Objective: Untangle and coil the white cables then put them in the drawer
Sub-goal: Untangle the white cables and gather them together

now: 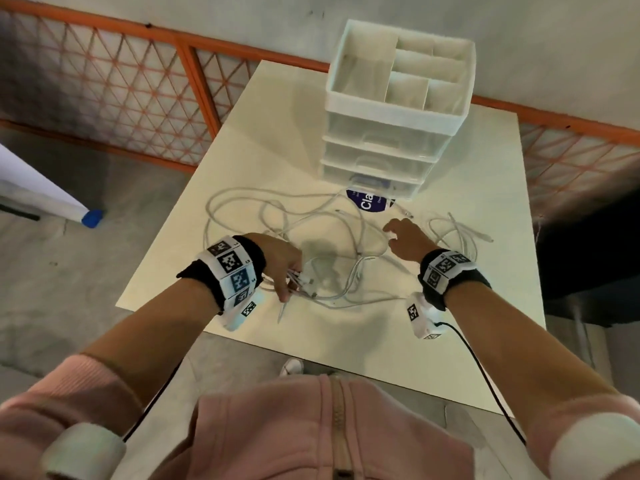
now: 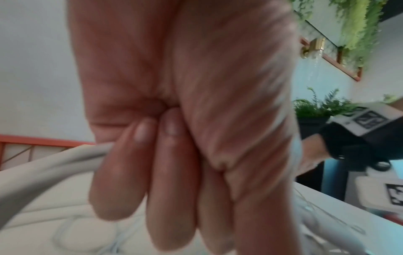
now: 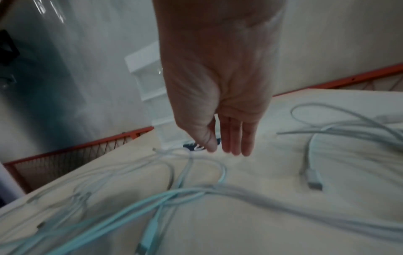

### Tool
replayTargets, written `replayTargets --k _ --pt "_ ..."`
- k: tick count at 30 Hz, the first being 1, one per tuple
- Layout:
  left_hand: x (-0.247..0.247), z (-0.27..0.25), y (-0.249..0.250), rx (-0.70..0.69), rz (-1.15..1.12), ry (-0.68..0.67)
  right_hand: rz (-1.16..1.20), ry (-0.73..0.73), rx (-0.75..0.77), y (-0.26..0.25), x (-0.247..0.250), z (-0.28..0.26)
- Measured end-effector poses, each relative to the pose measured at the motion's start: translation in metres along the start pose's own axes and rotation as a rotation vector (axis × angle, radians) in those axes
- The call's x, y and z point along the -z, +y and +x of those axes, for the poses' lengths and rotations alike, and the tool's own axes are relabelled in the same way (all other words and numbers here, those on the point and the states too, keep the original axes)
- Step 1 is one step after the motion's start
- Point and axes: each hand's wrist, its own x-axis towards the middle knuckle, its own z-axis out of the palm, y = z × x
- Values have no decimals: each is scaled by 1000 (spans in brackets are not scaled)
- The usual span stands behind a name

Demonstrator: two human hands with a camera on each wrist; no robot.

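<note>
Sorting a cable tangle on the table (image 1: 485, 358), L hand gripping, R hand free.

L hand (image 1: 285, 263) has fingers curled round a bunch of white cables (image 1: 311, 233) near the table's front edge; wrist view shows a thick strand (image 2: 54, 165) coming out of the fist. R hand (image 3: 220, 107) hovers w/ fingers straight and relaxed, holding nothing, above loose loops between the main tangle and a smaller separate bundle (image 1: 457, 233) to the right. Drawer unit (image 1: 388, 133) stands at the far side, drawers look closed. Nothing coiled yet, so early in the task imo. Risks: pulling w/ the L fist could tighten knots instead of freeing them, since loops cross each other; a snagged connector could drag the heap off the front edge.
</note>
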Motion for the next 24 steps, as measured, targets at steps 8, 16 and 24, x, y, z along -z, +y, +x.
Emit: replayTargets --k 8,16,24 --pt "-5 4 5 -87 -130 -26 19 67 -74 -5 -26 10" --pt "16 13 -3 -140 -606 356 688 -4 -14 -23 17 -5" --pt "52 23 29 -283 -1374 520 980 -120 389 -59 74 -56"
